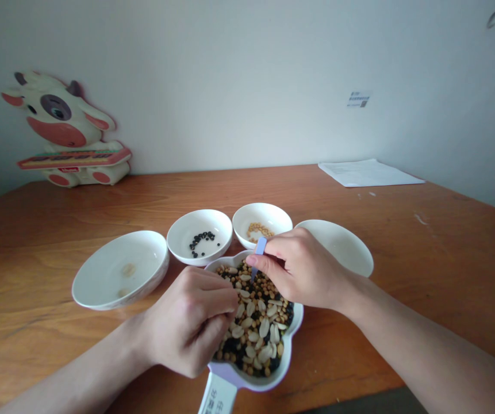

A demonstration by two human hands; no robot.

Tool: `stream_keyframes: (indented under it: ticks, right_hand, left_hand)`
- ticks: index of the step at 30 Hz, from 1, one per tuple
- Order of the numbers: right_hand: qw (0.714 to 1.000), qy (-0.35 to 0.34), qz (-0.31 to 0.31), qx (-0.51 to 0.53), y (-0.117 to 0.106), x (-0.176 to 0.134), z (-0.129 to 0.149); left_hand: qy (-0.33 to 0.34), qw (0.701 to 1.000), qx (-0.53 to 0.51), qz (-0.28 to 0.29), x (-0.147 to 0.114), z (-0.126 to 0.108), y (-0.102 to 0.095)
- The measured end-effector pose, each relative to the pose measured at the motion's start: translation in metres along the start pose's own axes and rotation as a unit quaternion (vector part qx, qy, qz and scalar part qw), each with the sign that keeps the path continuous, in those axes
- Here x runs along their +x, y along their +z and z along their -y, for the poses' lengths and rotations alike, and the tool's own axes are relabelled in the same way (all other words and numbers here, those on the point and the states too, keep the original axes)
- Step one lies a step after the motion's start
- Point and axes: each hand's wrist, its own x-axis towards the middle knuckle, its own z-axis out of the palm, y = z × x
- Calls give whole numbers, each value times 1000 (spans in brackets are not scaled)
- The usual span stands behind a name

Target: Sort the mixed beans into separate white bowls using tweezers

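My right hand (305, 270) pinches a pair of light purple tweezers (260, 247), tips pointing down into the mixed beans. Below them sits a scalloped, handled dish (288, 359), white inside with a purple edge, full of pale peanut halves (264, 328), yellow soybeans and dark beans. My left hand (189, 322) is closed over the dish's left side; its fingertips are hidden, so I cannot tell what they hold. Just behind the dish stand a white bowl with several black beans (199, 238) and another with several yellow soybeans (258, 231).
A white bowl (100, 276) with a couple of pale pieces stands at left. Partly behind my right hand is another white bowl (350, 247). A cow-shaped toy keyboard (70, 135) and white papers (368, 173) lie at the back of the wooden table (423, 264), by the wall.
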Motion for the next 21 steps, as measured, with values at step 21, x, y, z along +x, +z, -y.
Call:
stream_keyframes:
  ticks: [21]
  right_hand:
    - [949, 107, -266, -129, -11, 2, -9]
  left_hand:
    - [4, 1000, -4, 10, -1, 2, 0]
